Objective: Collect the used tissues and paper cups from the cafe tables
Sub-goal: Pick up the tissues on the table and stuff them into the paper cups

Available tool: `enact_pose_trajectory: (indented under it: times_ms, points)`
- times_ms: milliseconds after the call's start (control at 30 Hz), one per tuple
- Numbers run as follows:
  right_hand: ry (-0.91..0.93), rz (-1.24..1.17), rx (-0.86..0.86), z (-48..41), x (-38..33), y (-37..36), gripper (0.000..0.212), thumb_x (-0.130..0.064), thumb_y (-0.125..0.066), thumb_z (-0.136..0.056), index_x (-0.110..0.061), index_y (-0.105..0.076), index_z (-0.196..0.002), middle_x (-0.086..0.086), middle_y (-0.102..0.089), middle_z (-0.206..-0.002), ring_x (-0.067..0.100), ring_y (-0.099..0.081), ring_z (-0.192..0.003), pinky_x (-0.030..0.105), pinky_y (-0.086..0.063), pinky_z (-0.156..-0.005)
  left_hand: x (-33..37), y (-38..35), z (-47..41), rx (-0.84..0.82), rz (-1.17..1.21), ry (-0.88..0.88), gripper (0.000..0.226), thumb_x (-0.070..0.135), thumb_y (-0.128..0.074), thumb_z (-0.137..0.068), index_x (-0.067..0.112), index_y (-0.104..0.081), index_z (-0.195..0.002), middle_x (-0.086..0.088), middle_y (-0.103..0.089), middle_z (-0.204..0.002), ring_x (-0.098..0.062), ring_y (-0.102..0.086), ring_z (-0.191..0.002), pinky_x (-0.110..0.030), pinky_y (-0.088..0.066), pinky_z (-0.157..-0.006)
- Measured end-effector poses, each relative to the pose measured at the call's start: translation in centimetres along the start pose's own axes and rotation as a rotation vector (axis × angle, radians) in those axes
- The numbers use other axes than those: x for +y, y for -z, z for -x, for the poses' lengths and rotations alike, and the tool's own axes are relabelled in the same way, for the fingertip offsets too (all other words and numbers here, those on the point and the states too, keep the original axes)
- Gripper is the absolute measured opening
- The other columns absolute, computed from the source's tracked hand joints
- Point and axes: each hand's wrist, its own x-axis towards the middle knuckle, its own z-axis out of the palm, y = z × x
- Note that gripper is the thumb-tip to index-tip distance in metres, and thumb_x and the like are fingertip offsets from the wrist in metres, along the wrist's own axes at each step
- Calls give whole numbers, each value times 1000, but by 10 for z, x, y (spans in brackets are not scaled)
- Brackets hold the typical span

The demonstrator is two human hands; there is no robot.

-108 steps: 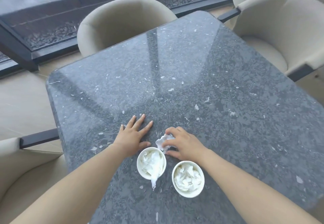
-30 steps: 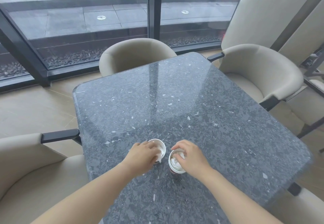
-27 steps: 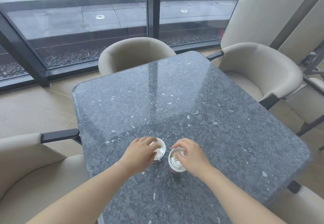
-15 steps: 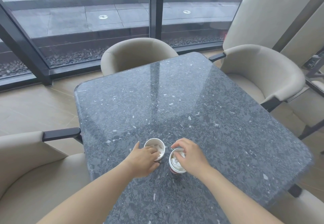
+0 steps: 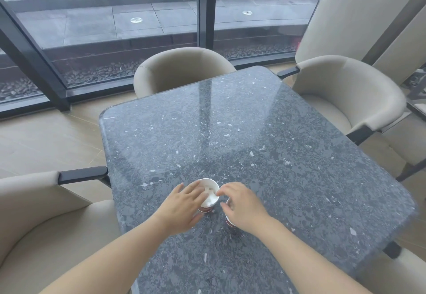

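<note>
Left hand (image 5: 182,206) shifted from gripping left cup (image 5: 212,182) to flat fingers pressing its tissue (image 5: 211,198) down; right hand (image 5: 244,206) stayed curled over right cup (image 5: 229,222): likely ready to lift.

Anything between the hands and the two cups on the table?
Nothing visible. The left hand lies across the rim of the left cup, on the tissue inside it; the right hand curls over the right cup, hiding most of it.
</note>
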Motion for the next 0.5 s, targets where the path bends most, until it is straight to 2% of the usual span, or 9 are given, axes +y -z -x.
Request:
enact_pose_trajectory:
  times_ms: [100, 200, 267, 300, 367, 400, 433, 500]
  points:
    - [22, 137, -93, -3, 3, -3, 32, -25, -53, -86, -26, -56, -117, -12, -55, -123, 8, -40, -121, 34, -23, -109, 4, -4, -4, -111, -63, 7, 63, 44, -30, -96, 18, -7, -148, 0, -16, -156, -22, 14, -144, -51, -6, -115]
    - [17, 168, -145, -3, 4, -4, 35, -28, -50, -88, -26, -52, -123, -12, -52, -126, 9, -37, -123, 38, -23, -110, 9, -4, -5, -100, -65, 40, 58, 40, -30, -98, 19, -10, -148, 2, -18, -155, -23, 14, -144, -54, 3, -113]
    - [23, 143, -111, -3, 4, -4, 34, -31, -51, -89, -27, -53, -122, -12, -53, -125, 9, -38, -122, 36, -25, -108, 10, 3, -3, -39, -58, 38, 53, 37, -36, -96, 20, -22, -144, 2, -25, -153, -22, 0, -145, -55, -1, -113]
    - [25, 129, -75, -1, 5, -3, 33, -32, -52, -88, -27, -54, -121, -12, -53, -124, 9, -39, -121, 33, -27, -107, 10, 8, -2, 16, -60, 22, 51, 37, -44, -93, 21, -33, -139, 2, -34, -148, -20, -15, -144, -55, -11, -113]
    - [8, 100, 13, 6, 9, -1, 30, -33, -55, -87, -28, -57, -116, -12, -54, -120, 8, -41, -119, 30, -28, -104, 11, 18, 3, 120, -76, 1, 48, 42, -70, -74, 26, -58, -118, 7, -59, -123, -14, -53, -121, -48, -42, -100]
    - [-7, 85, 58, 11, 11, -1, 28, -32, -56, -86, -27, -59, -113, -12, -55, -117, 9, -43, -117, 30, -29, -102, 12, 22, 5, 177, -67, -8, 47, 43, -77, -64, 29, -64, -107, 11, -65, -109, -11, -62, -105, -43, -51, -90]
    - [-24, 74, 93, 16, 13, 0, 26, -31, -58, -85, -27, -61, -111, -12, -56, -115, 9, -44, -115, 30, -31, -100, 13, 23, 5, 221, -33, -10, 46, 43, -79, -61, 30, -65, -103, 13, -67, -101, -10, -65, -96, -39, -54, -85]
    - [-47, 62, 124, 27, 15, 0, 22, -30, -59, -84, -27, -63, -105, -13, -57, -111, 8, -46, -112, 31, -34, -98, 13, 20, 6, 263, 20, -2, 35, 38, -72, -75, 29, -63, -108, 12, -67, -103, -11, -65, -95, -38, -50, -90]
